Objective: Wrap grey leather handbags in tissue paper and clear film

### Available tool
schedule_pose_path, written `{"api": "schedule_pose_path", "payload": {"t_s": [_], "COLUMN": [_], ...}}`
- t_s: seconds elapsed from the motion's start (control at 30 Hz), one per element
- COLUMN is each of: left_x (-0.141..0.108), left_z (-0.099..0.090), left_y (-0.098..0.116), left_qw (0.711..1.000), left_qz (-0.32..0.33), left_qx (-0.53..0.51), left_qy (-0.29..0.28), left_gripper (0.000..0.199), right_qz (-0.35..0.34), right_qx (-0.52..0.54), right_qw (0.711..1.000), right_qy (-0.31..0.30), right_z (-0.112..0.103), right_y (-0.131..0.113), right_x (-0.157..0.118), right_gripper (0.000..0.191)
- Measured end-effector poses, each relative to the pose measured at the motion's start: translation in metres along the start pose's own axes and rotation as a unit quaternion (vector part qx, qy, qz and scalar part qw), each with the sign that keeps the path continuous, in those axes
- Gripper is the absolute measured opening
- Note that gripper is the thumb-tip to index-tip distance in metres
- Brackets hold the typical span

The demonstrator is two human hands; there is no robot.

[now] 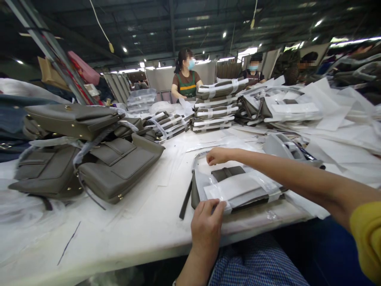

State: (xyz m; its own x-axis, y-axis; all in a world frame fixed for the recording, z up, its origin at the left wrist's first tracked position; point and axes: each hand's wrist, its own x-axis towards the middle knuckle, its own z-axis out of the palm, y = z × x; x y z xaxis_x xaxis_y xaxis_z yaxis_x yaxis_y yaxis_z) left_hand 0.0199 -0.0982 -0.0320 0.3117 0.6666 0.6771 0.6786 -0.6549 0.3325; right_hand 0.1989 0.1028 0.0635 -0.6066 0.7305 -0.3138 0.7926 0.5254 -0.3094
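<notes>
A dark olive-grey handbag (pixel 228 173) lies on the white table in front of me, partly covered by white paper (pixel 235 187) and clear tape (pixel 272 183). My left hand (pixel 207 222) grips the bag's near left corner, thumb and fingers bent at the taped edge. Over the far side, my right hand (pixel 218 156) is closed with its fingers curled in, close to the bag's wrapped handle (pixel 196 161). Whatever is in those fingers, if anything, is hidden. A dark strap end (pixel 185 200) sticks out from the bag's left side. A grey tape dispenser (pixel 281 147) stands behind my right forearm.
Unwrapped handbags (pixel 119 167) are piled on the left. A stack of wrapped bags (pixel 216 113) rises at the back, with more wrapped bags and loose paper sheets (pixel 336 107) to the right. Co-workers, one in a green apron (pixel 190 85), are across the table (pixel 143 226).
</notes>
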Motion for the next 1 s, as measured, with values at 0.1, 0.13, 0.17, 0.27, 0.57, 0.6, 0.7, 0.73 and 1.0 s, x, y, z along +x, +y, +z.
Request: {"api": "schedule_pose_path", "payload": {"t_s": [0.1,0.13,0.17,0.27,0.57,0.6,0.7,0.73,1.0], "left_x": [-0.001,-0.002,-0.003,-0.005,-0.008,-0.009,-0.011,-0.010,0.047], "left_z": [0.002,0.003,0.004,0.009,0.013,0.011,-0.002,-0.008,-0.016], "left_y": [0.000,0.000,0.000,-0.001,-0.007,-0.009,-0.024,-0.033,-0.085], "left_qw": [1.000,1.000,1.000,1.000,0.997,0.997,0.996,0.995,0.887], "left_qz": [-0.001,0.000,0.004,0.005,0.055,0.063,0.058,0.036,-0.393], "left_qx": [0.000,0.001,0.002,0.001,0.019,0.009,-0.061,-0.089,-0.213], "left_qy": [0.008,0.012,0.016,0.030,0.047,0.038,0.005,0.002,-0.113], "left_gripper": [0.028,0.028,0.029,0.032,0.038,0.040,0.036,0.032,0.057], "right_qz": [-0.015,-0.022,-0.024,-0.005,0.015,0.021,0.057,0.077,0.340], "right_qx": [0.049,0.060,0.063,0.049,0.136,0.129,0.094,0.071,0.064], "right_qw": [0.999,0.998,0.998,0.998,0.975,0.971,0.954,0.947,0.903], "right_qy": [0.010,0.011,0.014,0.038,0.174,0.202,0.280,0.303,0.254], "right_z": [0.015,0.023,0.031,0.051,0.064,0.064,0.061,0.061,0.084], "right_y": [-0.006,-0.010,-0.014,-0.022,-0.014,-0.014,-0.009,-0.004,0.032], "right_x": [-0.023,-0.031,-0.037,-0.045,-0.031,-0.038,-0.076,-0.093,-0.189], "right_gripper": [0.063,0.077,0.091,0.110,0.048,0.042,0.041,0.043,0.073]}}
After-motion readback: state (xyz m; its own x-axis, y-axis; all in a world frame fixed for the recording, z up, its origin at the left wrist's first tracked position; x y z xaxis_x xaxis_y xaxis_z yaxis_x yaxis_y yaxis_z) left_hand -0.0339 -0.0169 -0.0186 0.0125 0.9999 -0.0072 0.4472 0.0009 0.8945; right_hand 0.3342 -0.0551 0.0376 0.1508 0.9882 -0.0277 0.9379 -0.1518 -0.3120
